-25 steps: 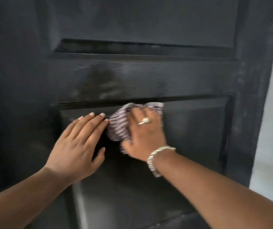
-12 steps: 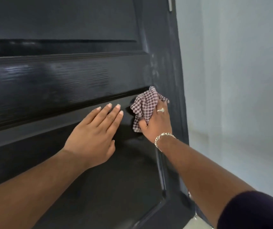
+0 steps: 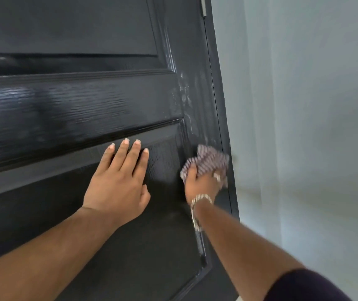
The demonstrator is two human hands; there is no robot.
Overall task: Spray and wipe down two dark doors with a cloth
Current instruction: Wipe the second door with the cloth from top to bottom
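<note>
A dark panelled door (image 3: 69, 109) fills the left and centre of the view, its cross rail glossy and wet-looking. My left hand (image 3: 119, 183) lies flat on the lower panel with straight fingers pointing up. My right hand (image 3: 203, 183), wearing a ring and a bracelet, holds a bunched checked cloth (image 3: 208, 158) against the door's right stile, close to its edge. Whitish smears (image 3: 186, 98) show on the stile above the cloth. No spray bottle is in view.
A pale grey wall (image 3: 303, 105) stands to the right of the door's edge. A metal hinge or fitting (image 3: 203, 6) shows at the top of that edge. A strip of light floor (image 3: 239, 298) is visible at the bottom.
My right hand has carried the cloth rightwards, from the lower panel's top edge onto the right stile. My left hand stays flat on the panel. The view has swung right, revealing the wall.
</note>
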